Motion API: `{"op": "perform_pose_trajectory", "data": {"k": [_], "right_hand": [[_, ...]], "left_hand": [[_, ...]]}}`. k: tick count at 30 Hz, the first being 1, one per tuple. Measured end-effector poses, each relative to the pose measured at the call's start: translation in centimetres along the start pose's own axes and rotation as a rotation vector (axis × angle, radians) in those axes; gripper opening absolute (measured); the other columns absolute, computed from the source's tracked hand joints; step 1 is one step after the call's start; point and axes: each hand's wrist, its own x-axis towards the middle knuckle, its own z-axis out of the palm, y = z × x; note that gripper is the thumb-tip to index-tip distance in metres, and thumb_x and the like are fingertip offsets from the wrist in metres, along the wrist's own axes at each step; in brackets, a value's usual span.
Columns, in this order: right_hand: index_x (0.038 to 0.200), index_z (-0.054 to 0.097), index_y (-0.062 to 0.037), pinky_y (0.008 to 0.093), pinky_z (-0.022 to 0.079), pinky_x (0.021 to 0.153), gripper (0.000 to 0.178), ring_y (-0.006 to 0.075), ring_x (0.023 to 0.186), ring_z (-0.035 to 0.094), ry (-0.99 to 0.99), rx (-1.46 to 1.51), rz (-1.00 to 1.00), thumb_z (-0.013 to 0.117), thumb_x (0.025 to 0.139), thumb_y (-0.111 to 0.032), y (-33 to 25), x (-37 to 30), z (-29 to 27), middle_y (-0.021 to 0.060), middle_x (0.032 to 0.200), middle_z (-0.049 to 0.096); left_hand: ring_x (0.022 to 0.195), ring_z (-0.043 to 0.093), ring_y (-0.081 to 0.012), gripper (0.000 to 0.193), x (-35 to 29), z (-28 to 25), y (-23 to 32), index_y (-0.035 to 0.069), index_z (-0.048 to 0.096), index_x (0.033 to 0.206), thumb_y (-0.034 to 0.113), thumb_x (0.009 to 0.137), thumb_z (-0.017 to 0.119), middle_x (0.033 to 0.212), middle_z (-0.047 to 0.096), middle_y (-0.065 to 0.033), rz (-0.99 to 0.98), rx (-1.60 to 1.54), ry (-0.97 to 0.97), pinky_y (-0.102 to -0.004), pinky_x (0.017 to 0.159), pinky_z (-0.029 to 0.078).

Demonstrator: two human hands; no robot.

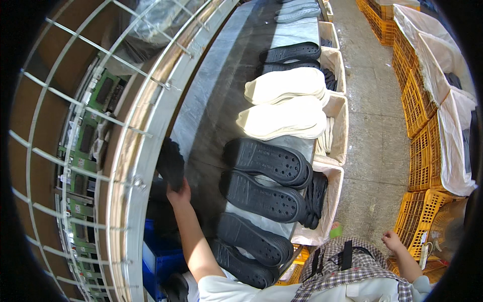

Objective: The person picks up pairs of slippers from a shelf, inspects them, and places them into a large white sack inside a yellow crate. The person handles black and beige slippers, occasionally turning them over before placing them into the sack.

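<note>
At the left edge of the long metal table, my left hand [179, 194] grips the end of a black shoe sole [171, 163], which points away from me and lies in shadow. My right hand [390, 240] hangs out to the right over the floor, its fingers curled in with nothing seen in them. Between my arms, stacked pairs of black soles [264, 196] with round holes lie along the table. Beyond them are two stacks of cream soles [284, 118], then more black soles [291, 52].
White-lined bins [337, 176] holding soles line the table's right side. Orange plastic crates [415, 105], some with white liners, stand across the grey floor aisle [370, 136]. A wire mesh guard [75, 108] rises on the left, beside a blue crate [166, 261].
</note>
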Motion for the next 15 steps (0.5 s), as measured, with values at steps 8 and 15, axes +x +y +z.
{"op": "perform_pose_trajectory", "data": {"k": [8, 15], "right_hand": [[0.102, 0.056, 0.0005, 0.0359, 0.048, 0.077, 0.032, 0.0275, 0.089, 0.060, 0.073, 0.056, -0.323, 0.063, 0.078, -0.021, -1.3, -1.0, -1.3, 0.0161, 0.095, 0.062], [0.112, 0.054, -0.0019, 0.0343, 0.047, 0.085, 0.035, 0.0217, 0.097, 0.059, 0.079, 0.354, -0.701, 0.063, 0.084, -0.022, -4.1, -7.8, -6.1, 0.0113, 0.103, 0.061]], "left_hand": [[0.116, 0.050, -0.0372, 0.039, -28.4, -2.5, 0.0, 0.000, 0.055, 0.119, 0.024, 0.089, 0.049, 0.126, 0.053, -0.0187, -0.381, 0.020, -0.244, -0.0522, 0.098, 0.040], [0.114, 0.050, -0.0398, 0.050, -44.1, -7.1, -5.5, 0.001, 0.052, 0.122, 0.030, 0.082, 0.058, 0.126, 0.052, -0.0204, -0.685, 0.153, -0.246, -0.0477, 0.088, 0.049]]}}
